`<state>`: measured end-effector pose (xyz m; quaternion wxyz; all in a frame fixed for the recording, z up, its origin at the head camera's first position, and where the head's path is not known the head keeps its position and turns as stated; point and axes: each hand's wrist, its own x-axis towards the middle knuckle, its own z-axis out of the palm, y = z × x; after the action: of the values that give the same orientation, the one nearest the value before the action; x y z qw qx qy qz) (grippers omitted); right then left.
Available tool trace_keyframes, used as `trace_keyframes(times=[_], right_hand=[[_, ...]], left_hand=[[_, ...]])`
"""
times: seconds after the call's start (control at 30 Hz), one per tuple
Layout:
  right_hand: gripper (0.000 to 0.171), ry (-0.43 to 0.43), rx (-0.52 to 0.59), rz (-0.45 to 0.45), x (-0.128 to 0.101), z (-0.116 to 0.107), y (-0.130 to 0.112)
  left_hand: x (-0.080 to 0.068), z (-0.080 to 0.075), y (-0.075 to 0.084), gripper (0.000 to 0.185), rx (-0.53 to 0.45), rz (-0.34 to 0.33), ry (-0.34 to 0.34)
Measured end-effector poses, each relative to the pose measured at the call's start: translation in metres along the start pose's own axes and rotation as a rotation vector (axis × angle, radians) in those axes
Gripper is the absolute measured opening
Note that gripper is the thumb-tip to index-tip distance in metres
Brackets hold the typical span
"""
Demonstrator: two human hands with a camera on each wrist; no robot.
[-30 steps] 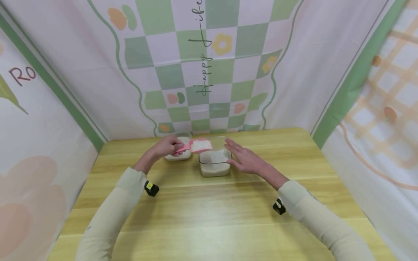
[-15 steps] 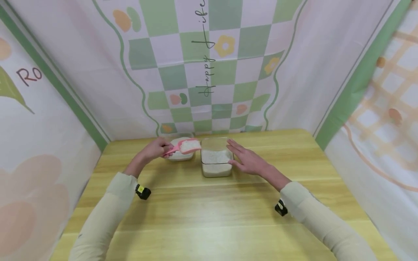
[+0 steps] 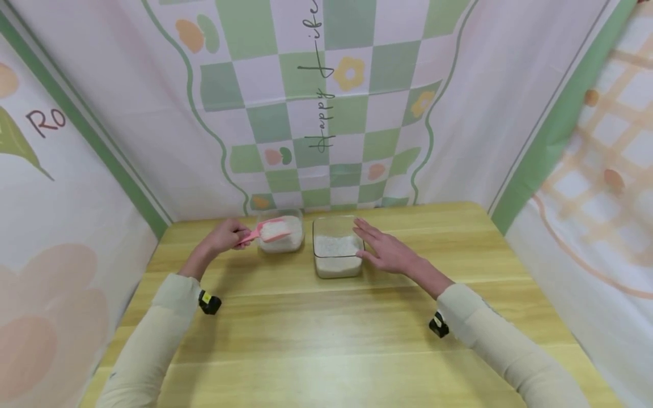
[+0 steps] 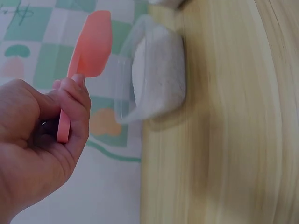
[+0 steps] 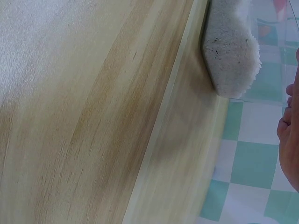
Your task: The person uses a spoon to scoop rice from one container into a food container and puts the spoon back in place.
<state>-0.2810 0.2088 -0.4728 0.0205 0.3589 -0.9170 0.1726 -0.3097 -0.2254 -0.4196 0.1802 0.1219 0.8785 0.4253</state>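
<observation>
My left hand (image 3: 227, 235) grips the handle of a pink scoop (image 4: 96, 44), fingers curled round it. White grains that look like rice (image 3: 275, 229) lie in the scoop in the head view. It hovers above a clear container (image 3: 280, 248) on the left, which also holds white grains. Beside that stands a square glass container (image 3: 339, 267), partly filled with rice (image 5: 231, 51). At its right rim is my right hand (image 3: 386, 250), fingers extended; whether they touch the glass I cannot tell. The right wrist view catches only part of this hand (image 5: 290, 135).
Both containers stand near the back edge of a wooden table (image 3: 326, 328). A printed curtain (image 3: 306, 124) hangs right behind it, with more cloth on both sides. Black wrist cameras (image 3: 210, 303) jut from the sleeves.
My left hand has moved left with the loaded scoop, from the glass container's left rim to above the left container. The right hand stays by the glass container.
</observation>
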Motion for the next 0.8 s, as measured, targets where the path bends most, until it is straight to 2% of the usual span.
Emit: trace_keyframes(times=[0.23, 0.53, 0.8], right_hand=[[0.066, -0.004, -0.003, 0.009, -0.002, 0.003, 0.001], [0.066, 0.012, -0.014, -0.002, -0.001, 0.003, 0.002], [0.065, 0.014, -0.013, -0.006, 0.0, 0.004, 0.003]], left_hand=[[-0.002, -0.006, -0.011, 0.025, 0.111, -0.013, 0.037], [-0.003, -0.013, -0.013, 0.024, 0.246, -0.038, 0.058], [-0.001, -0.017, -0.011, 0.022, 0.292, -0.079, 0.047]])
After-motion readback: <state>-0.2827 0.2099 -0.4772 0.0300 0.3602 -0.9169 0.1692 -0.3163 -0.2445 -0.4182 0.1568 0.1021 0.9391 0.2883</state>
